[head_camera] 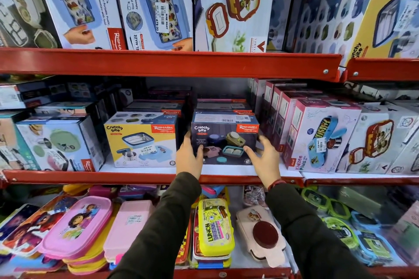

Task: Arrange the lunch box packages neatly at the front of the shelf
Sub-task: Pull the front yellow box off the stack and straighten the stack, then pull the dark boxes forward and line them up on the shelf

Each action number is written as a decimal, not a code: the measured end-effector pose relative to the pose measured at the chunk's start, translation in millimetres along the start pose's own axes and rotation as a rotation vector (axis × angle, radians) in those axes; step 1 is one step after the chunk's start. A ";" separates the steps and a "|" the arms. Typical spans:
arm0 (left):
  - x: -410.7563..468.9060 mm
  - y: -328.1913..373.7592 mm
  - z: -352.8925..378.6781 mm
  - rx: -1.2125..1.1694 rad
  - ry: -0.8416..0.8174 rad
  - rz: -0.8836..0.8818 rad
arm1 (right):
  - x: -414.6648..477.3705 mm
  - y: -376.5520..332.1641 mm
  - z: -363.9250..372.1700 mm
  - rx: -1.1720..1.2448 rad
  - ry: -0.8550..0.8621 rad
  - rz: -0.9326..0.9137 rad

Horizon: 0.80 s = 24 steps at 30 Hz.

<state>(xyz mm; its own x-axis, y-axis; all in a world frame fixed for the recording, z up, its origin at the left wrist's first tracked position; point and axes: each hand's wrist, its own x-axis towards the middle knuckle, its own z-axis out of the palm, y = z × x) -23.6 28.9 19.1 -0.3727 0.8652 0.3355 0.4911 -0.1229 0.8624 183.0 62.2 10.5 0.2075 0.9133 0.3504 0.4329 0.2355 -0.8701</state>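
A dark blue Crunchy Bite lunch box package [224, 137] stands at the front of the middle shelf [145, 176]. My left hand [190, 156] grips its left lower corner, thumb across the front face. My right hand [264, 157] is at its right lower corner with the fingers spread, thumb on the front; whether the fingers touch the side is unclear. A yellow Crunchy Bite package [140, 142] stands just to the left, a small gap apart. More of the same boxes are stacked behind both.
Pink Kidzee Plus boxes [317, 136] stand to the right, a pale green-print box [56, 145] to the left. The upper shelf carries large lunch box cartons [154, 4]. The lower shelf holds loose plastic lunch boxes, one yellow [214, 226], one pink [77, 226].
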 end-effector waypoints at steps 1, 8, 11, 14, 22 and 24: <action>0.0 0.5 -0.1 0.003 -0.004 -0.002 | -0.3 -0.4 0.1 -0.007 -0.006 0.004; -21.2 1.3 -12.6 -0.043 0.028 0.042 | -34.3 -11.4 -5.6 0.119 0.188 -0.093; -30.4 -5.8 -25.9 -0.099 0.087 0.149 | -49.5 -25.5 4.6 0.121 0.245 -0.217; -30.8 -11.8 -42.3 -0.101 0.163 0.249 | -62.3 -42.6 30.9 0.176 0.158 -0.292; -10.9 -58.3 -110.3 0.057 0.374 0.128 | -87.4 -76.5 112.6 0.110 -0.210 -0.184; -3.9 -73.9 -130.9 0.088 0.359 0.042 | -88.3 -80.7 127.8 0.050 -0.245 -0.157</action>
<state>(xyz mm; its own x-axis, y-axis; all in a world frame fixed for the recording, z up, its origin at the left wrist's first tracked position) -161.5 -29.1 3.7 -0.5952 0.6330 0.4950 0.5717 -0.0993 0.8144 17.6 5.0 5.4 -0.0796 0.9158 0.3936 0.3975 0.3912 -0.8300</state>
